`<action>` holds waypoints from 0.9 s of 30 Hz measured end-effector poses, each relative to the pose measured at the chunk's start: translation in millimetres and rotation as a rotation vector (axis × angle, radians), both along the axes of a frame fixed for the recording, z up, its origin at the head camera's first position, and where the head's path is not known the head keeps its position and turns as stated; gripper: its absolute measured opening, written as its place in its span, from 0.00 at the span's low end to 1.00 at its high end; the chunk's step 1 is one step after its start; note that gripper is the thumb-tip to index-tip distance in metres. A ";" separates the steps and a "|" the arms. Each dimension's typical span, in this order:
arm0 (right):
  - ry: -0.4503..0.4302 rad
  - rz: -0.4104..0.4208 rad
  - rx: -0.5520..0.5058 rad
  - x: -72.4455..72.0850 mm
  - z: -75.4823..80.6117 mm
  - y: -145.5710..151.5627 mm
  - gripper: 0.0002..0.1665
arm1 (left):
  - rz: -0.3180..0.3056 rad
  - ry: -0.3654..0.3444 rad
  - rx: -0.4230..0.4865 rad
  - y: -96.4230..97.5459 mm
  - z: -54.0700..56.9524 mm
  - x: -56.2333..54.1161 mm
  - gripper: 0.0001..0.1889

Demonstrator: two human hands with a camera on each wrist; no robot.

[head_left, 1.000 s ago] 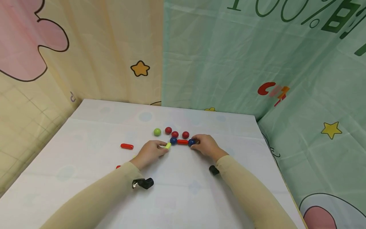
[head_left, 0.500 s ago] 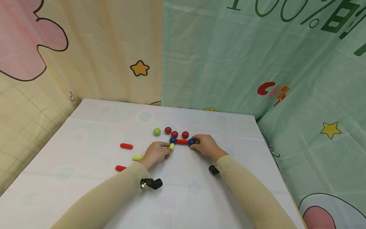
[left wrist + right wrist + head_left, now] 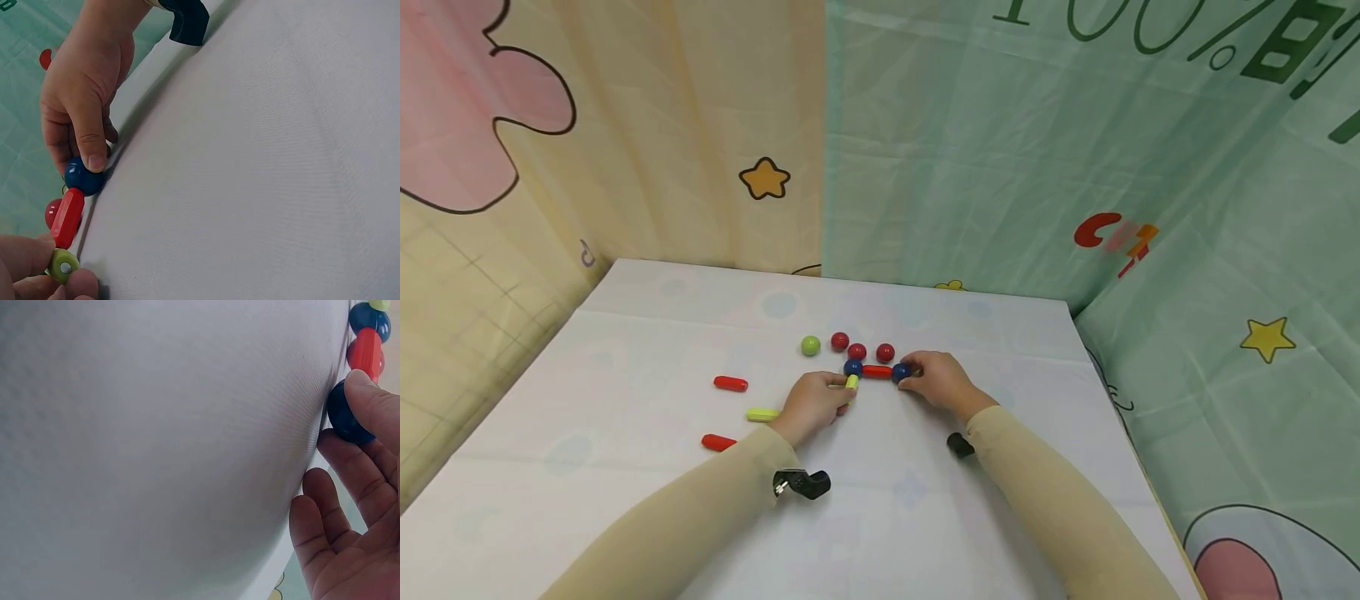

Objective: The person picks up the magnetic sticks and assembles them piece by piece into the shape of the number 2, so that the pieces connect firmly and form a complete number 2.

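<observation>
My left hand (image 3: 808, 404) pinches a short yellow rod (image 3: 852, 383), its far end right at the left blue ball (image 3: 853, 367). In the left wrist view, the rod's near end (image 3: 65, 267) shows a round silver spot. From that ball a red rod (image 3: 877, 372) runs sideways to a second blue ball (image 3: 901, 372), in line with it. Thumb and fingers of my right hand (image 3: 946, 383) grip this second ball, also seen as the blue ball (image 3: 350, 415) in the right wrist view.
Behind the blue balls lie red balls (image 3: 840, 341) and a green ball (image 3: 810, 345). Left of my left hand are a red rod (image 3: 731, 383), a yellow rod (image 3: 762, 414) and another red rod (image 3: 718, 442), partly covered by the sleeve. Printed curtains surround the white table (image 3: 895, 517).
My left hand has moved slightly right, bringing the yellow rod up to the left blue ball. Loose rods beside its sleeve have come into fuller view. The right hand stays put.
</observation>
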State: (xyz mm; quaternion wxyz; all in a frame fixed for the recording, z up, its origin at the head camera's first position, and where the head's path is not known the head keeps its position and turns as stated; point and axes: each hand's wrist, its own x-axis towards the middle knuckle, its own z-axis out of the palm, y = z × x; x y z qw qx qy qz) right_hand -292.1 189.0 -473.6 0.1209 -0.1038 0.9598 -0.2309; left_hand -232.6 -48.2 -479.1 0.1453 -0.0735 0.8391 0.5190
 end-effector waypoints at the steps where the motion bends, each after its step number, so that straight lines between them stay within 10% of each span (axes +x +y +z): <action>1: 0.001 0.000 0.001 0.1 -0.1 0.0 0.25 | 0.000 0.002 -0.001 0.2 0.1 0.2 0.20; 27: 0.010 -0.015 0.013 0.9 -0.4 -0.8 0.27 | -0.059 0.052 -0.125 2.9 -2.0 0.2 0.25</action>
